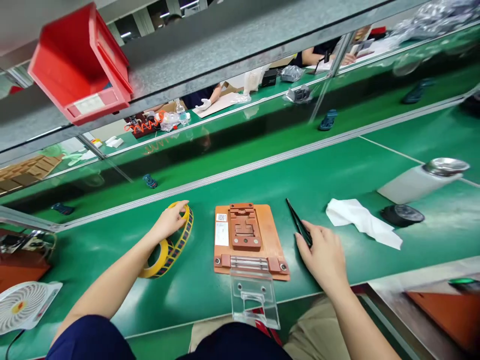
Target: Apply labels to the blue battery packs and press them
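Observation:
My left hand point(169, 220) rests on top of a yellow tape roll point(170, 248) that stands on edge on the green bench, fingers curled over its rim. My right hand point(322, 255) lies over the near end of black tweezers point(297, 224), fingers closed around them, with the tips pointing away from me. Between the hands sits an orange-brown fixture plate point(270, 235) with a raised block and a white label. A clear plastic flap point(254, 297) hangs off its near edge.
A crumpled white wipe point(362, 220), a black round lid point(403, 214) and a white bottle with a metal dish top point(420, 181) lie to the right. A small white fan point(22, 303) sits at the left. A red bin point(80, 65) hangs overhead. Other people's hands work across the conveyor.

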Motion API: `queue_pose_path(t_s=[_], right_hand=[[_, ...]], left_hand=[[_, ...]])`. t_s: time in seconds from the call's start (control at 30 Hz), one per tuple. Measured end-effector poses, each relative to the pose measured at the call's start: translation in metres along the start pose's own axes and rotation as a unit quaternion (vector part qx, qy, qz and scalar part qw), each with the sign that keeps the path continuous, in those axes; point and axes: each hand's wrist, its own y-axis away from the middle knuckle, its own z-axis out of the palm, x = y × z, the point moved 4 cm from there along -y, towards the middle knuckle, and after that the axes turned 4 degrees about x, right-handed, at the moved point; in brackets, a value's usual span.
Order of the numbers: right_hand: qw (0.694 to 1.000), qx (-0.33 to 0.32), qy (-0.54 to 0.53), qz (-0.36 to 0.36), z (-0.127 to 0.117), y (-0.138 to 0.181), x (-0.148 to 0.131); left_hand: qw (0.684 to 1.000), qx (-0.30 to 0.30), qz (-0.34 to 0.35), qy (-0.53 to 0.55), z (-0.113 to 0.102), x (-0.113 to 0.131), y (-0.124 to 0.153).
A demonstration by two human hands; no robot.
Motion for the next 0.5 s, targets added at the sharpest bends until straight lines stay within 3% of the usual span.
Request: queue_pose_path(t_s=[0.17,0.27,0.37,0.5], right_hand=[[0.999,0.015,-0.038,0.005,-0.003,0.001,-0.001],[0.999,0.021,-0.046,0.003,-0.006,0.002,-0.004],[0.999,0.026,-0.047,0.007,-0.009,0.002,-0.006],[0.998,0.027,-0.053,0.009,-0.011,0.004,-0.007]], left_hand=[[0.999,0.032,-0.023,-0.006,0.006,0.003,-0.042],[0.999,0.043,-0.027,-0.008,0.006,0.009,-0.049],[0.997,0.073,-0.012,-0.012,0.001,0.015,-0.033],[0.991,0.128,-0.002,-0.039,-0.014,0.010,0.022]])
